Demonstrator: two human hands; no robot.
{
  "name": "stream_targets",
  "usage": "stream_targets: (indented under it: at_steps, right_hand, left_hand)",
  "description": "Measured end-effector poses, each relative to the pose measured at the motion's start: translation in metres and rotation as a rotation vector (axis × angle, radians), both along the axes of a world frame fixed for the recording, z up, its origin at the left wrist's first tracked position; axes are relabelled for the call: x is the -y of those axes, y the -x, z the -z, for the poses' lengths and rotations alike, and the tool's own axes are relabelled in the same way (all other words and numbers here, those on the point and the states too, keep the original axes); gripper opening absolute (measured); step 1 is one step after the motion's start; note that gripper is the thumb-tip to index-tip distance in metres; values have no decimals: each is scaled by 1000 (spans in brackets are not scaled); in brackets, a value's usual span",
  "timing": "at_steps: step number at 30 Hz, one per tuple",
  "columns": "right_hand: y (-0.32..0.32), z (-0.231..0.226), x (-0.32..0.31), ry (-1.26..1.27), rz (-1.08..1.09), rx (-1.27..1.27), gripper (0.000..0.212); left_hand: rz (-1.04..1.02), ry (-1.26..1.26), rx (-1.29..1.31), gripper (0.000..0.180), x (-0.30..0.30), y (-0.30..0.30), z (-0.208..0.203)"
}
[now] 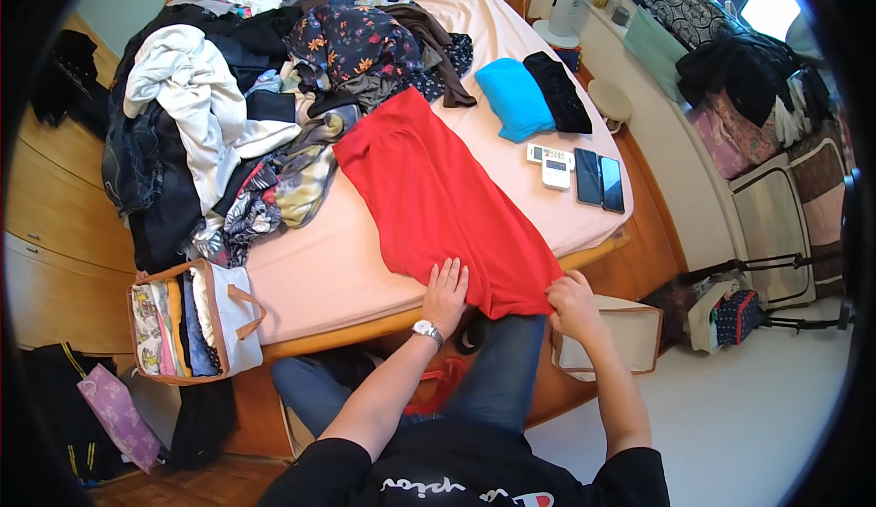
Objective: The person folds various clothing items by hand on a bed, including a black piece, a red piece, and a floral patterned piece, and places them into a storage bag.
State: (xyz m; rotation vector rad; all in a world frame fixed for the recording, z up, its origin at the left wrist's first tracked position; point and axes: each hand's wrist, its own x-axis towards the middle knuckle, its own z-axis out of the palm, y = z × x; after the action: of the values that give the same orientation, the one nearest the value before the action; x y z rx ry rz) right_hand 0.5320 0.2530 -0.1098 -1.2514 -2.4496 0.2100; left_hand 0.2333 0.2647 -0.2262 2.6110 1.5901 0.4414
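A long red garment [436, 201] lies spread over the near side of the bed, its lower end hanging over the edge by my knees. I cannot make out what kind of garment it is. My left hand [445, 295] rests flat on its lower left side, fingers stretched out, with a watch [426, 329] on the wrist. At the lower right corner, my right hand [575, 303] is closed on the garment's edge. The far end of the red cloth touches a heap of clothes, near a dark flowered garment [351, 46].
The bed [310, 283] also bears a white garment [187, 96], folded blue cloth [513, 98], folded black cloth [558, 92], two phones [599, 180] and small white devices [556, 174]. A storage box [233, 311] of folded clothes stands left; another pale box [611, 338] is right.
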Motion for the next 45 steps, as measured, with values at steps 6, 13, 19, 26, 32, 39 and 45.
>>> stream_targets:
  at_steps: [6,13,19,26,32,39,45]
  right_hand:
    - [48,-88,-81,316,21,420,4]
    - [103,-65,-218,-56,124,-313,35]
    - [71,69,-168,374,130,-322,43]
    - [110,82,-190,326,419,-218,31]
    - [93,102,-105,415,441,-403,21]
    - [146,124,-17,289,536,-388,17]
    - [136,118,-2,238,522,-603,4]
  left_hand:
    - [142,-3,319,27,0,8,-4]
    - [-558,526,1559,30,-14,7,9]
    - [-680,414,1370,41,-33,7,-14]
    - [-855,420,1210,47,-37,10,-18]
    - [-595,506,1182,40,-4,92,-29]
    - [-678,124,1015,18,38,141,4]
    - [-484,26,890,8,63,145,-4]
